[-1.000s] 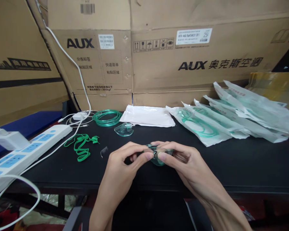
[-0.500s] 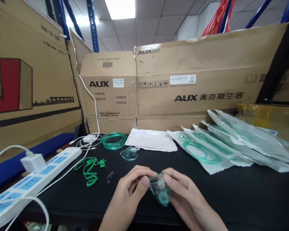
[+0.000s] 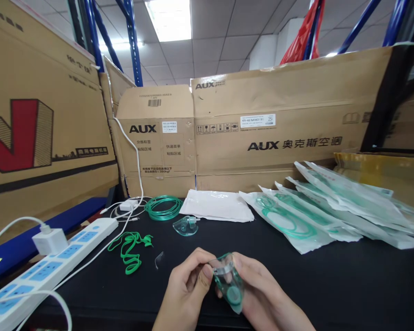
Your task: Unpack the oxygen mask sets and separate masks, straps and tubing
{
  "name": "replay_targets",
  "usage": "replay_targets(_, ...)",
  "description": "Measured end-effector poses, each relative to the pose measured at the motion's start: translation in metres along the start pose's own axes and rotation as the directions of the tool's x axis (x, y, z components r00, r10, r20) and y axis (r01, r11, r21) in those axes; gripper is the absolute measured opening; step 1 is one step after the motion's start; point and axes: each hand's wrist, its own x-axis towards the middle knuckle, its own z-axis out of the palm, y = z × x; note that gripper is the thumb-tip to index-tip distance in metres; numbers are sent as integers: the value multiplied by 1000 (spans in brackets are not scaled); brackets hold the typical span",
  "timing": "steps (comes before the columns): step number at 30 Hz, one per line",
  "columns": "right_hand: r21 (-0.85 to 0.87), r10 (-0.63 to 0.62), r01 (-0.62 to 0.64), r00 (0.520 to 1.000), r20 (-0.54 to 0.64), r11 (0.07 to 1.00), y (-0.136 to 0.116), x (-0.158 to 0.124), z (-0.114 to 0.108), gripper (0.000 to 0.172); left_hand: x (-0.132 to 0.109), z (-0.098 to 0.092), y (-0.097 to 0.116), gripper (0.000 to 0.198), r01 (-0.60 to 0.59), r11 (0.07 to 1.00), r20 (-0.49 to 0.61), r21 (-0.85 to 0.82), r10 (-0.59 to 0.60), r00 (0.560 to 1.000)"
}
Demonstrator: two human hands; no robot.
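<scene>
Two bare hands held a clear green mask low over the near part of a black table (image 3: pixel 124 299). The left hand (image 3: pixel 189 282) pinched the rim of the mask (image 3: pixel 232 286) between thumb and fingers; the right hand (image 3: pixel 262 285) grasped its other side, fingers curled behind. A shiny band (image 3: pixel 223 269) crossed the mask near the left fingertips, though glare left me unsure whether it was a separate strip.

To work that rim well, I judged, the right hand needed to steady the mask without squashing it, while the left pressed lightly beside the band, so that the soft plastic didn't buckle.

A second earlier the thumbs had nearly met over the mask; now they stood apart, and its round green port faced the wearer, low down. The view had also tipped up, bringing in the ceiling (image 3: pixel 210 27). The second mask (image 3: pixel 185 226), the coiled tubing (image 3: pixel 162 216) and the green strap (image 3: pixel 133 265) lay where they had been, beyond the hands.
</scene>
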Motion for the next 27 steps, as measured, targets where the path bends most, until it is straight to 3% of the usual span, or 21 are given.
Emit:
replay_targets(10, 59, -30, 26, 997, 66, 998, 5, 1, -3, 19, 2, 0, -3, 34, -24, 999, 10, -22, 24, 1000)
replay_targets(19, -26, -12, 18, 979, 205, 1000, 8, 6, -7, 28, 1, -8, -8, 37, 28, 998, 24, 57, -30, 999)
replay_targets(27, -53, 37, -35, 998, 47, 998, -7, -2, -11, 23, 2, -10, -9, 32, -67, 985, 133, 161, 46, 990)
